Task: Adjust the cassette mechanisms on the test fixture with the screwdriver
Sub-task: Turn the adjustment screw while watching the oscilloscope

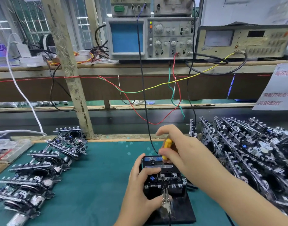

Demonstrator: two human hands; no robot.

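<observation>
Head view: black cassette mechanism (163, 178) sits clamped on black test fixture plate (180, 211), near centre of green-matted worktop (99, 176). Left hand (138, 193) curled round mech's left side, steadying. Right hand (177, 150) pinches small yellow-handled screwdriver (167, 148), shaft angled down into mech top. Judgement: mech light, fiddly, fragile parts; hold by frame edges only. Room: tight. Finished-looking mech rows left (35, 170), piled mechs right (247, 152), dangling test wires (156, 118) just beyond.

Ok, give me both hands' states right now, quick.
Left hand: grips the cassette mechanism seated on the test fixture, steadying it.
Right hand: holds the yellow-handled screwdriver, tip down on the mechanism.
</observation>
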